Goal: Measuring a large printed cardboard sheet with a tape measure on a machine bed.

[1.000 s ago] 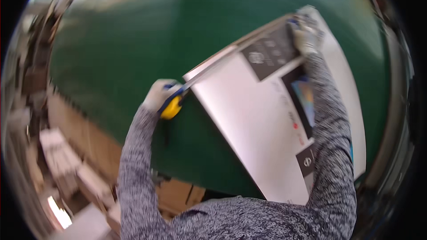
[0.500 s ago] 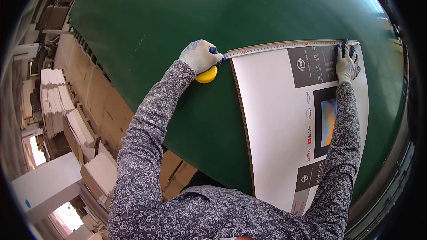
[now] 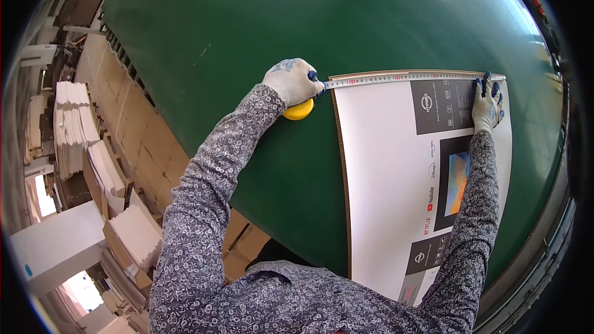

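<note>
My left hand (image 3: 293, 81), in a white and blue work glove, is closed around a yellow tape measure (image 3: 299, 109) just off the left edge of a printed cardboard sheet (image 3: 383, 167). From it the white tape blade (image 3: 383, 78) runs along the sheet's far edge to the far right corner. My gloved right hand (image 3: 487, 106) lies on the sheet near that corner. Its fingers are spread, and their tips press on the blade. White, dark grey panels and a pictured screen cover the sheet's face. My right forearm hides part of the print.
Under the sheet is a wide green table (image 3: 247, 18), its left edge bordering a brown floor (image 3: 142, 148). Stacks of white cardboard (image 3: 77, 124) stand at the left, with a white box-like piece (image 3: 62, 235) nearer. A metal rail (image 3: 550, 241) curves along the right side.
The view has shifted a little, so the sheet's far edge and both hands sit slightly lower. My left hand appears further right, still holding the tape measure; my right hand stays by the far right corner.
</note>
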Tool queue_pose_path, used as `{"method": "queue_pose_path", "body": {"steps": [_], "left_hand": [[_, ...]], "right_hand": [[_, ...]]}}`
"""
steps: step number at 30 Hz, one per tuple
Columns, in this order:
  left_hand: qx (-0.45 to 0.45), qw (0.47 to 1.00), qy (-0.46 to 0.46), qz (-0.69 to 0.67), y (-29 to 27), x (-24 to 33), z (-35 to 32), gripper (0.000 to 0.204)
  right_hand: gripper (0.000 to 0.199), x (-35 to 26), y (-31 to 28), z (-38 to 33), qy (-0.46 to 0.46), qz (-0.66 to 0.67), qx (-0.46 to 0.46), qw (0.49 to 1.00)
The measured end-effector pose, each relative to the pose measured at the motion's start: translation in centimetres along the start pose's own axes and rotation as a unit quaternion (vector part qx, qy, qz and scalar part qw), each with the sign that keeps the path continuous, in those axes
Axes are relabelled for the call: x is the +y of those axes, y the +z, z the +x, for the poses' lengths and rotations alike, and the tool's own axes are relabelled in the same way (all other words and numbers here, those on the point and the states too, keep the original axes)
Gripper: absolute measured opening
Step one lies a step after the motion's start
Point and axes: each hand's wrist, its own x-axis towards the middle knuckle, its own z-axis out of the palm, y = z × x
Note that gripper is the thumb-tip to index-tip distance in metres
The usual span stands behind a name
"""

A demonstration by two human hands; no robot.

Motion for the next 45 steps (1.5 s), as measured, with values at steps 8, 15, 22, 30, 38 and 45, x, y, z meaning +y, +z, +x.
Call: {"method": "queue_pose_path", "body": {"steps": [8,15,22,30,38,45], "left_hand": [[-0.005,1.000,-0.005,0.001,0.3,-0.5,0.4,0.031],[-0.011,1.000,0.008,-0.006,0.0,-0.4,0.3,0.029],[-0.013,1.000,0.006,-0.009,-0.2,-0.2,0.1,0.028],[-0.015,1.000,0.009,-0.006,0.1,0.1,0.2,0.028],[-0.001,1.000,0.007,-0.010,0.4,-1.6,-0.1,0.027],[0.067,0.983,0.168,-0.043,0.8,-1.3,1.6,0.029]], "right_hand": [[0.052,-0.2,-0.1,-0.1,-0.008,0.018,0.007,1.000],[0.051,-0.2,0.0,0.1,0.006,-0.015,-0.008,1.000],[0.051,-0.5,-0.5,-0.2,0.005,0.018,-0.002,1.000],[0.051,0.0,-0.3,0.1,0.003,-0.007,0.005,1.000],[0.052,-1.5,-0.4,-0.8,-0.016,0.008,0.021,1.000],[0.044,1.0,0.2,0.4,-0.075,0.024,0.084,0.993]]}}
